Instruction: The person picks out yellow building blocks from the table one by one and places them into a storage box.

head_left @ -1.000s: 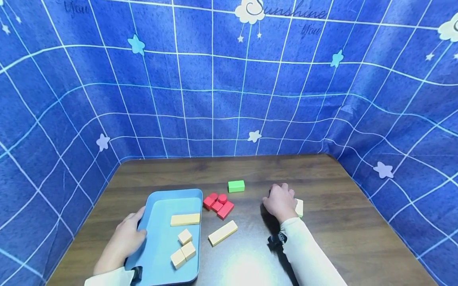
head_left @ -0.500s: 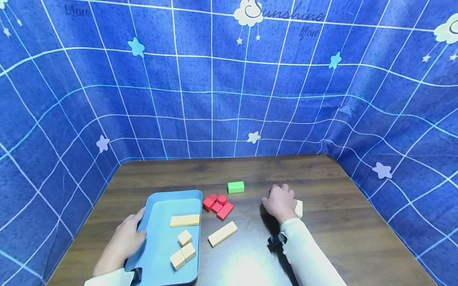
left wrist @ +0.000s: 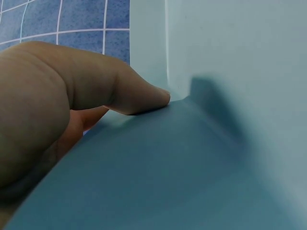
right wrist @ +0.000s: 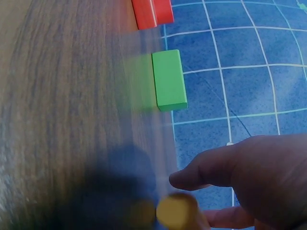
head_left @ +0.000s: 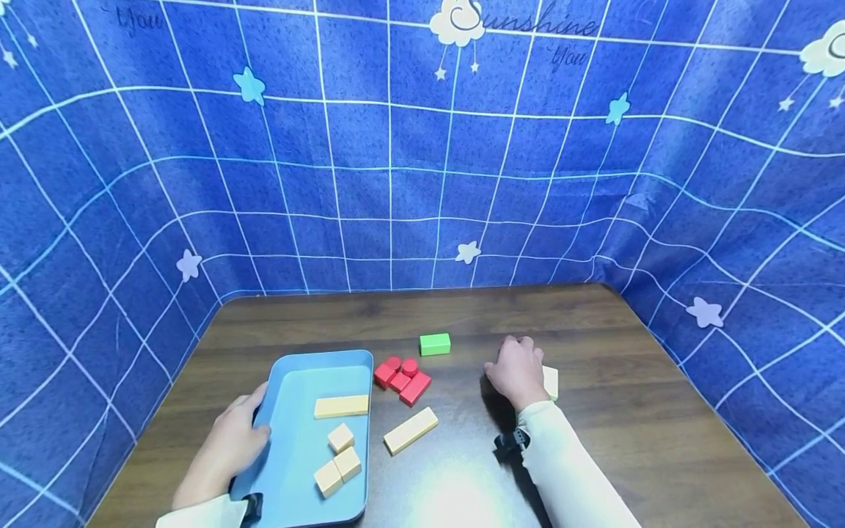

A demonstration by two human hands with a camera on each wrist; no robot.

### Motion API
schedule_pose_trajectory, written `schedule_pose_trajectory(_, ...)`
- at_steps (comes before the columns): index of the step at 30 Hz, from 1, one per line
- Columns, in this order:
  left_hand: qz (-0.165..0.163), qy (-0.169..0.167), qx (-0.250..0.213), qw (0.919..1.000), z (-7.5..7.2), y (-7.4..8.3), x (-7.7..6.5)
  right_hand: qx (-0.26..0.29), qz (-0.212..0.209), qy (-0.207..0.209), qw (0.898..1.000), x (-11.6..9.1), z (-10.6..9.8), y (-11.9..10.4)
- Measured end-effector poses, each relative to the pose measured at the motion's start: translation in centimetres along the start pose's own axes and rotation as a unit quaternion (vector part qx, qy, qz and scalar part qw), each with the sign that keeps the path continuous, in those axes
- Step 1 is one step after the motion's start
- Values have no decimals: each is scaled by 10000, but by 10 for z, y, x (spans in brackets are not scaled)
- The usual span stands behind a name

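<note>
- Only the head view shifts slightly since a second ago; your left hand [head_left: 227, 444] and right hand [head_left: 516, 370] keep their places.
- Your left hand grips the smooth blue rectangular tray [head_left: 289, 440], thumb over its left rim.
- Inside lie a pale yellow oblong block [head_left: 341, 406] and three pale tan cubes [head_left: 341, 438].
- Your right hand is low over the brown wood-grain table [head_left: 594, 330], an orange-yellow round-ended piece [right wrist: 177, 212] (blurred) right by thumb and finger; whether you pinch it, I cannot tell.
- Just right of that hand, partly hidden, lies a cream block [head_left: 551, 383].
- Between hand and tray sit a bright green rectangular block [head_left: 435, 345], glossy red blocks [head_left: 415, 389] and another yellow oblong [head_left: 411, 430].
</note>
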State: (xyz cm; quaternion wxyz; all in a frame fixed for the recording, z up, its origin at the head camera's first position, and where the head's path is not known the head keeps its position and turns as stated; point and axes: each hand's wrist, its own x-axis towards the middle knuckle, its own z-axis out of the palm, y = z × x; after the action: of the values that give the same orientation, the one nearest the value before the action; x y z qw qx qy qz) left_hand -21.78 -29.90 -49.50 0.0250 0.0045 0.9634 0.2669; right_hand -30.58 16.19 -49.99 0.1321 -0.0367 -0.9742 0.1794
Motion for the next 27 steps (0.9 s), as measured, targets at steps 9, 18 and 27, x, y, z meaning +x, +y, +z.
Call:
schedule_pose_trajectory(9, 38, 62, 3, 10000, 0, 1, 0, 15, -86, 170, 9998, 1, 0, 0)
schedule_pose_trajectory(18, 110, 133, 38, 9998, 1, 1, -1, 136, -67, 270, 9995, 0, 0, 0)
schedule_pose_trajectory(27, 120, 113, 39, 9999, 0, 1, -1, 330, 19, 255, 9991, 1, -1, -1)
